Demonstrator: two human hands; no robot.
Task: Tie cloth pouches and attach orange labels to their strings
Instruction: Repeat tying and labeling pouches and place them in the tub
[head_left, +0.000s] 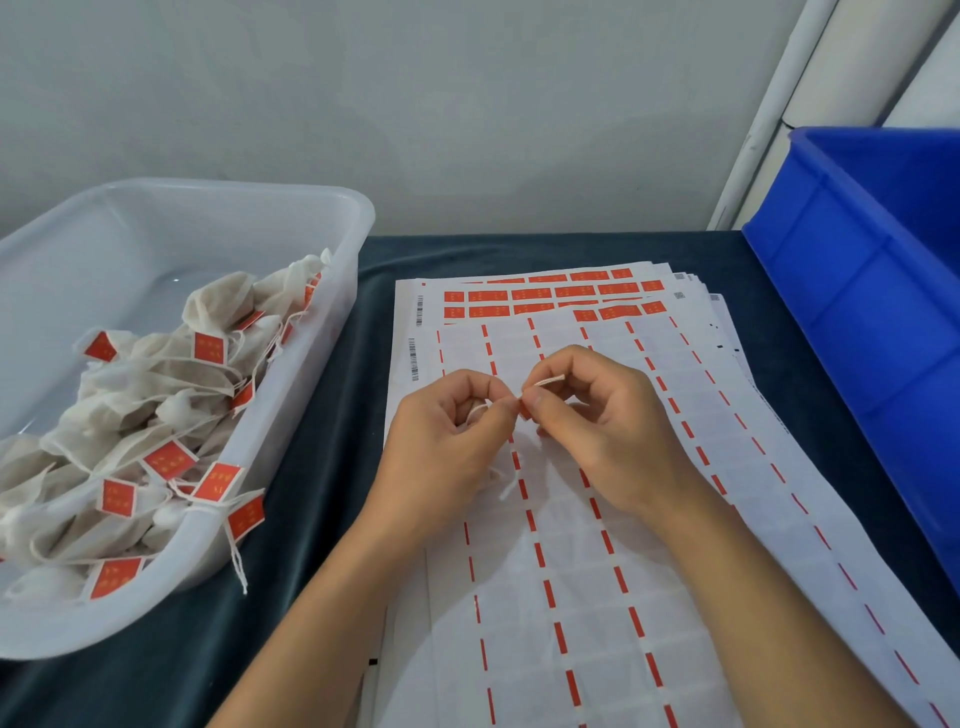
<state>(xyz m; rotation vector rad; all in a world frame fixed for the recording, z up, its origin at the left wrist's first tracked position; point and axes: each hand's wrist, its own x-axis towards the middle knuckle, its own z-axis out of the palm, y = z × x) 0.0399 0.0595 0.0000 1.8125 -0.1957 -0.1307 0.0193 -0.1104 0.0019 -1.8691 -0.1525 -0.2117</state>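
Both hands raised just above the label sheets (571, 571), near mid-desk. Left hand (447, 441) curled, thumb and forefinger pinching the white string (475, 415) close to where it meets the right hand; a loose loop of string tucked inside the curled fingers (467, 387), and another bit of it trailing below onto the sheet. Right hand (602, 415) also curled, fingertips pinching an orange label (524, 409) together with the string's free end, which pokes out above the thumb. Fingertips of the two hands touching at the label. Pouch itself hidden under the left palm; cannot tell how it lies.

Sheets mostly peeled, only red dashes left, with a few rows of full orange labels at the far edge. To the left on the dark desk (322, 467), a clear plastic tub (291, 457) heaped with tied cloth pouches (156, 415) bearing orange labels, one string hanging over the rim. To the right, a blue crate (857, 312).
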